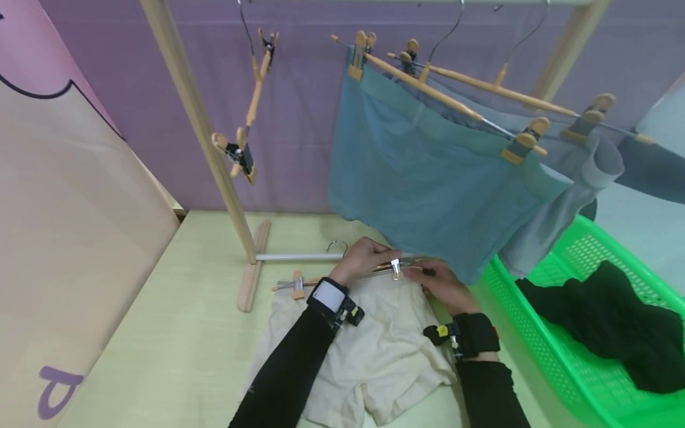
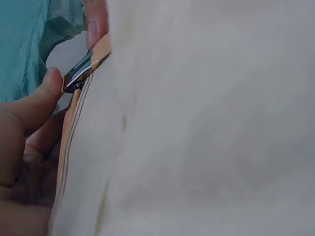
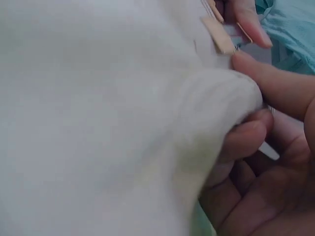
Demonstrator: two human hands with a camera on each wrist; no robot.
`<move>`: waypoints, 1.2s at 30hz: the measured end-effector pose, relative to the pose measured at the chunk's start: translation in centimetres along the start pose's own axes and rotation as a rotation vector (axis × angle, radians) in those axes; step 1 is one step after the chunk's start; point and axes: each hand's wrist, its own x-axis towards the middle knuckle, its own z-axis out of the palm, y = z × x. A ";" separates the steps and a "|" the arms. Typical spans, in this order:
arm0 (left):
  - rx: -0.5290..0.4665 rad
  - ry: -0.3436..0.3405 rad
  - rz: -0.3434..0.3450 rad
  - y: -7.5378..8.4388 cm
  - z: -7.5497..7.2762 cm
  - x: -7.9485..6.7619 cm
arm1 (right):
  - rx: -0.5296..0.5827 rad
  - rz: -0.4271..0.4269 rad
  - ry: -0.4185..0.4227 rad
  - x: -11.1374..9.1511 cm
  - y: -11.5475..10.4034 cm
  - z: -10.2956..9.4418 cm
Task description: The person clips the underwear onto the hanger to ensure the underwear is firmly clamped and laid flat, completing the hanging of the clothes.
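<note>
Cream shorts (image 1: 369, 339) lie on the table, waistband toward the rack. Along the waistband runs a wooden clip hanger, its left clip (image 1: 298, 285) sitting on the band. My left hand (image 1: 365, 260) pinches the hanger's right clip (image 1: 396, 269); in the left wrist view the thumb (image 2: 49, 88) presses on the clip's handle end. My right hand (image 1: 446, 285) holds the waistband's right corner between thumb and fingers, beside that clip. The right wrist view shows the bunched cloth (image 3: 221, 96) in this grip. Whether the clip's jaws have closed on the cloth cannot be told.
Above hang teal shorts (image 1: 417, 160) and grey clothing (image 1: 556, 208) on clip hangers, close over my right hand. A bare clip hanger (image 1: 257, 95) hangs at left, near the rack's wooden post (image 1: 198, 119). A green basket (image 1: 540, 345) with a black garment (image 1: 610, 327) stands right.
</note>
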 end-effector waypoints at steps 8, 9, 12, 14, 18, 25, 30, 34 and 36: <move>-0.001 -0.070 -0.010 -0.2 -0.4 -0.1 | 0.016 0.052 0.032 0.0 0.0 0.5; 0.006 -0.076 -0.011 -0.1 -0.4 -0.1 | 0.019 0.053 0.031 0.0 0.0 0.6; 0.037 -0.082 -0.015 0.1 -0.5 -0.2 | 0.015 0.048 0.019 0.1 0.0 0.5; 0.077 -0.069 -0.017 0.3 -0.8 -0.3 | 0.014 0.050 0.012 0.1 -0.1 0.5; 0.173 -0.029 -0.017 0.8 -2.2 -1.2 | 0.005 0.049 0.007 0.2 0.0 0.3; 0.215 0.032 -0.055 0.4 -6.2 -4.0 | 0.011 0.025 -0.007 0.1 0.7 0.2; 0.244 0.063 -0.109 -0.9 -9.0 -6.4 | 0.032 0.013 -0.041 0.0 1.0 0.0; 0.300 0.063 -0.147 -1.9 -10.9 -8.3 | 0.021 0.023 -0.033 0.1 1.0 -0.4; 0.328 0.059 -0.155 -2.5 -11.7 -9.4 | 0.012 0.024 -0.023 0.1 0.9 -0.5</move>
